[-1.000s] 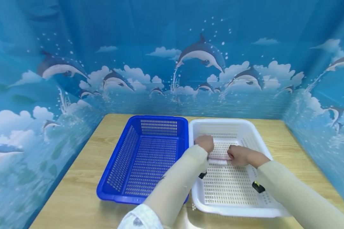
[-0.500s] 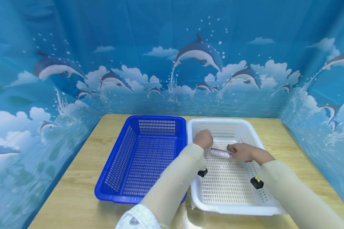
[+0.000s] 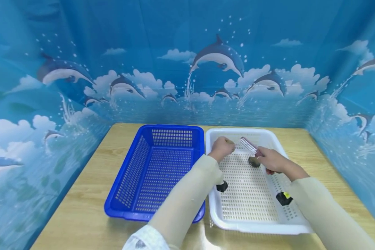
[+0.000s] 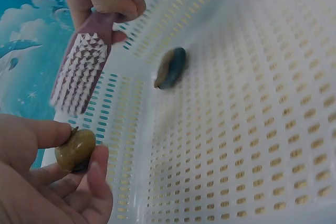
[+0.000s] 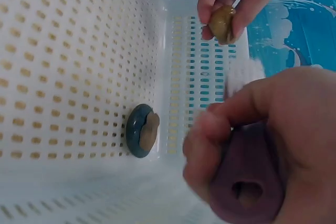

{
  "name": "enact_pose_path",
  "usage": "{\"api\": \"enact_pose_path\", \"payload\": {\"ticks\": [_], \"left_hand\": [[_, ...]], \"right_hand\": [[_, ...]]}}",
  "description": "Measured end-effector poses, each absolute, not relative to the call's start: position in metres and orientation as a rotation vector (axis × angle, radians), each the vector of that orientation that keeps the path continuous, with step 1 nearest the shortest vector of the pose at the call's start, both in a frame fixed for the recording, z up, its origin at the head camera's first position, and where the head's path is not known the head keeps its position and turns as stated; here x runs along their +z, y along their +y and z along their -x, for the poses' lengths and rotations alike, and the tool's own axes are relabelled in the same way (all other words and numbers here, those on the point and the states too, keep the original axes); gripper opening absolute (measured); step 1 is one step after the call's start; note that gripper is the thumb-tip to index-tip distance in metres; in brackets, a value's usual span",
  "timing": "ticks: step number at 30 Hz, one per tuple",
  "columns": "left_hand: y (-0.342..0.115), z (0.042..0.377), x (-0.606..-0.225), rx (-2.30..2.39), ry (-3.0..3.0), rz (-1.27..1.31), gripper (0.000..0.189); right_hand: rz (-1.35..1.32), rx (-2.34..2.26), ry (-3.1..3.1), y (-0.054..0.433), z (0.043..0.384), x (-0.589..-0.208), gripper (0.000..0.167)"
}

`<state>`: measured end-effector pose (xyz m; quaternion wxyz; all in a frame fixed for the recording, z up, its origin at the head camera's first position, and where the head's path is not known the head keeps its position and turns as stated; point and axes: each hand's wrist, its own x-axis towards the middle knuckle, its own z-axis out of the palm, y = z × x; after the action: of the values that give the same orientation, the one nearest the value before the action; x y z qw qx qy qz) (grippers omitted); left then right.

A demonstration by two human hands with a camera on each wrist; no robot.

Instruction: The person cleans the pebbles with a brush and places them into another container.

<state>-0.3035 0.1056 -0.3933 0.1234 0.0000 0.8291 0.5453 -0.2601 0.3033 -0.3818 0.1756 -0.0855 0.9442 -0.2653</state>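
My left hand [image 3: 223,147] is over the back left of the white basket [image 3: 237,228], its thumb and fingers pinching a wet, yellowish-brown abalone [image 4: 76,149]. To its right, my right hand [image 3: 273,160] grips the purple handle of a scrubbing brush [image 4: 84,72]. White bristles cover the brush head, which is raised and points toward the back left, apart from the held abalone. A second abalone [image 5: 142,130] lies in the basket below my right hand, with a blue-green rim and brown flesh showing.
A blue perforated basket [image 3: 154,217] stands directly left of the white one on the wooden table [image 3: 81,194]. Behind and along both sides hangs a blue dolphin-print sheet [image 3: 175,41].
The brush has swung up and away from my left hand, its head lifting toward the back. My right hand has shifted slightly right and the lying abalone shows. My left hand has turned and risen slightly.
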Motion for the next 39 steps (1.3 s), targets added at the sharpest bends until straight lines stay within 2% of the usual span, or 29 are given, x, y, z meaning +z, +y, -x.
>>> {"api": "enact_pose_path", "payload": {"ticks": [5, 12, 17, 28, 39], "left_hand": [[0.107, 0.302, -0.394, 1.780, 2.139, 0.102, 0.018], [0.110, 0.303, -0.397, 1.825, 2.055, 0.012, 0.025], [0.109, 0.301, -0.396, 1.751, 2.116, -0.032, 0.031], [0.111, 0.303, -0.400, 1.611, 2.213, -0.110, 0.031], [0.114, 0.307, -0.403, 1.570, 2.192, -0.157, 0.027]], "right_hand": [[0.290, -0.773, 2.749, 0.304, 0.261, -0.380, 0.038], [0.363, -0.787, 2.898, 0.306, 0.261, -0.384, 0.050], [0.369, -0.804, 2.962, 0.309, 0.263, -0.384, 0.050], [0.358, -0.871, 2.946, 0.305, 0.264, -0.388, 0.057], [0.295, -0.908, 2.941, 0.309, 0.262, -0.388, 0.057]]}}
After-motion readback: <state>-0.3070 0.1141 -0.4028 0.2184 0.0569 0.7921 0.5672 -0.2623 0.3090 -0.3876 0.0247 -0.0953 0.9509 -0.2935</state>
